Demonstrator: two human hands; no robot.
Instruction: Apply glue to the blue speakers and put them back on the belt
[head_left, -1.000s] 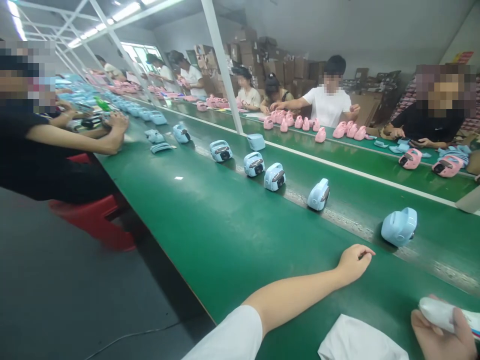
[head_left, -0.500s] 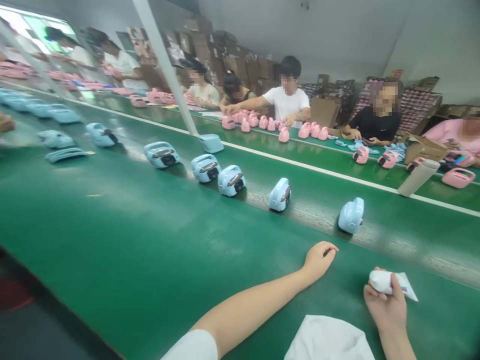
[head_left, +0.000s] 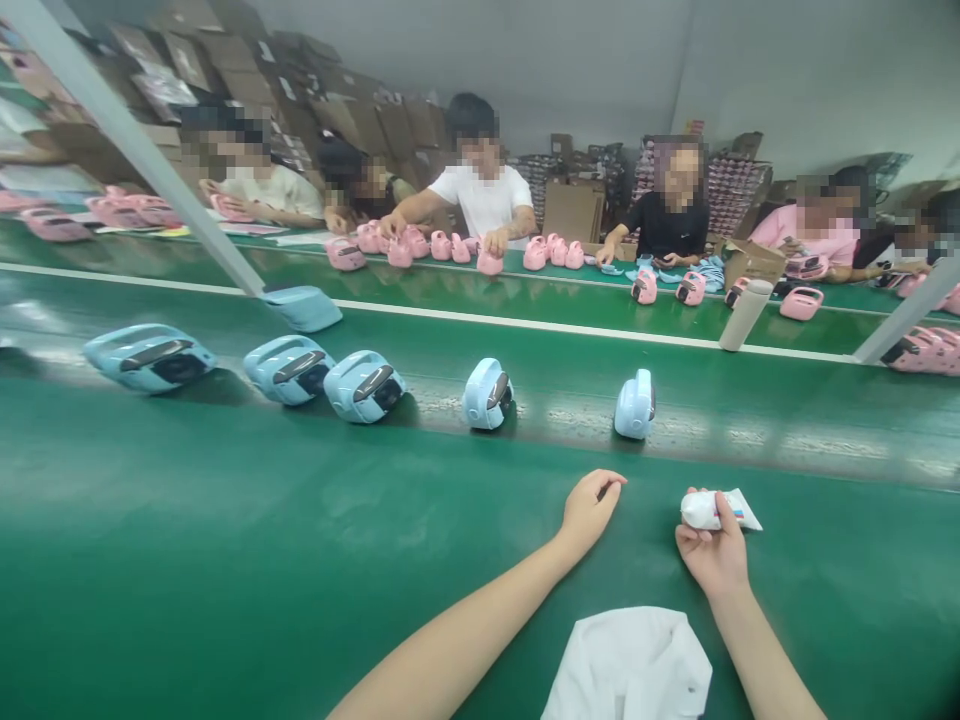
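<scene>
My right hand (head_left: pixel 712 548) is wrapped round a white tube (head_left: pixel 705 510) with a small coloured mark, its flat end pointing right. To the left, my left hand (head_left: pixel 591 515) rests on the green table (head_left: pixel 300 560) with its fingers curled together; whatever they may hold is hidden. Beyond my hands, a light blue handled case (head_left: pixel 634 405) stands on the belt, and another blue case (head_left: pixel 486 395) with a dark front panel is to its left. Further left are more blue cases (head_left: pixel 365 387) of the same kind.
A blue shell (head_left: pixel 302 308) lies by a slanted metal post (head_left: pixel 142 150). A beige bottle (head_left: pixel 745 315) stands near the white line. Across the belt, several people work among pink cases (head_left: pixel 490 262). White cloth (head_left: pixel 634 665) shows at the bottom.
The view has swung to the right, so the blue cases, the people and both hands appear further left. My right hand still holds the tube, and my left hand keeps its curled shape.
</scene>
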